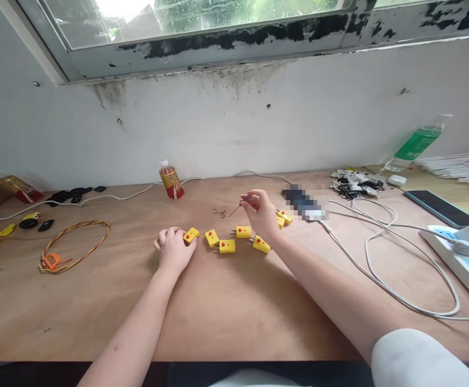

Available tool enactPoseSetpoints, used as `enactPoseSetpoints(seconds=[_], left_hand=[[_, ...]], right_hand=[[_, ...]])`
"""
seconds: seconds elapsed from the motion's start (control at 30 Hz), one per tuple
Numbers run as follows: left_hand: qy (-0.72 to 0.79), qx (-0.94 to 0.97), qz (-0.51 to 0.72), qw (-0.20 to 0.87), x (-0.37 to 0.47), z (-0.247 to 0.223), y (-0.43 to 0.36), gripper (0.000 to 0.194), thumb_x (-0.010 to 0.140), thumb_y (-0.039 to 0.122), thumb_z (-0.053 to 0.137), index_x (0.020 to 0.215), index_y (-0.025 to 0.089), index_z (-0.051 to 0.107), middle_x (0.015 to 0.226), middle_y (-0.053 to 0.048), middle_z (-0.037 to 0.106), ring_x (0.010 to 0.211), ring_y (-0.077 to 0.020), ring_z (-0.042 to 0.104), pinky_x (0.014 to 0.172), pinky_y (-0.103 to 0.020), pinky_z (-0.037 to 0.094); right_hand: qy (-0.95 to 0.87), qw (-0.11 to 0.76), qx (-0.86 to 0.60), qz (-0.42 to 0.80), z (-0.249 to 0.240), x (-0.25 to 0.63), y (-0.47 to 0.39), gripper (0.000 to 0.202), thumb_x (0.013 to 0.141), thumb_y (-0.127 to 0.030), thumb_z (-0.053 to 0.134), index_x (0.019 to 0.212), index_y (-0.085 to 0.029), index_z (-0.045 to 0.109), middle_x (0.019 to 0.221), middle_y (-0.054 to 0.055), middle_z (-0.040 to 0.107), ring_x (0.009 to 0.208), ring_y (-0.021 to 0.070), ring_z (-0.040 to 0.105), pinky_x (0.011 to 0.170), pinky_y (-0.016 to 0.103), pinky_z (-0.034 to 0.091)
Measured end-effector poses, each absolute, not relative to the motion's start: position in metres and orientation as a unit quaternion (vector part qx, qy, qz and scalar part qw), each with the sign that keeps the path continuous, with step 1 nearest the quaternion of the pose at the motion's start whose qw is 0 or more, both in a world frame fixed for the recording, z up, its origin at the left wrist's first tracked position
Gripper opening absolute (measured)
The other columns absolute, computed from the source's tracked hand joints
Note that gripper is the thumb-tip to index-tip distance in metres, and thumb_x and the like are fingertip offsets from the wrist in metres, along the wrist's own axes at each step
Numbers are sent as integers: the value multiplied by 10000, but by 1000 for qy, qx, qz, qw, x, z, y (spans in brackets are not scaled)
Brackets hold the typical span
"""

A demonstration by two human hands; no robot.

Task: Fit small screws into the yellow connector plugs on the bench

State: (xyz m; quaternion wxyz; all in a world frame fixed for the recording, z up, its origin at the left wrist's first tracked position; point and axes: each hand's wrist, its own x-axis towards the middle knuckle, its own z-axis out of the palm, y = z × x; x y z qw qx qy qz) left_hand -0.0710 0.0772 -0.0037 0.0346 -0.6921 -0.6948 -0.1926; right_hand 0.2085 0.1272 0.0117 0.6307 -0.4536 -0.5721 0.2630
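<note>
Left hand [173,248] fingers grip yellow plug [191,235]; right hand [261,211] pinches screwdriver [237,207]

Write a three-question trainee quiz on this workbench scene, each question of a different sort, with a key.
1. True or false: the left hand holds a yellow plug.
2. What does the right hand pinch? A) thin screwdriver B) phone C) bottle
3. Fill in: the coiled wire lies to the person's ____.

Key
1. True.
2. A, though the thin tool is too small to identify with certainty.
3. Left.
</note>
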Motion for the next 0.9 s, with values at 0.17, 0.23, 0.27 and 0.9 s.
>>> enactPoseSetpoints(seconds=[0.17,0.23,0.27,0.9], left_hand=[[-679,-706,-194,57,-66,-11,76,399,890,410,583,1244,250,676,1379,-139,573,1295,-367,420,1046,-564,339],[-624,-751,-199,76,-57,-7,70,489,895,310,568,1382,295,598,1482,-115,501,1366,-354,376,1105,-559,297],[-594,-776,-195,80,-53,-4,67,523,887,258,564,1405,327,580,1518,-95,471,1393,-351,354,1130,-562,271],[-487,-848,-180,-108,-45,17,-8,149,906,371,648,919,231,596,942,-11,683,991,-219,608,987,-428,336]], right_hand=[[-613,578,-478,247,-9,186,144,221,889,-355,623,1097,-292,583,1106,48,756,979,219,742,900,430,593],[-621,570,-482,239,-11,184,148,220,892,-346,616,1104,-293,588,1110,48,756,980,218,743,903,426,590],[-626,566,-482,236,-12,183,149,219,895,-341,610,1108,-293,590,1111,48,756,977,216,743,902,424,589],[-557,656,-386,332,30,232,82,368,870,-409,719,1145,-285,508,1081,54,739,911,178,740,896,422,610]])
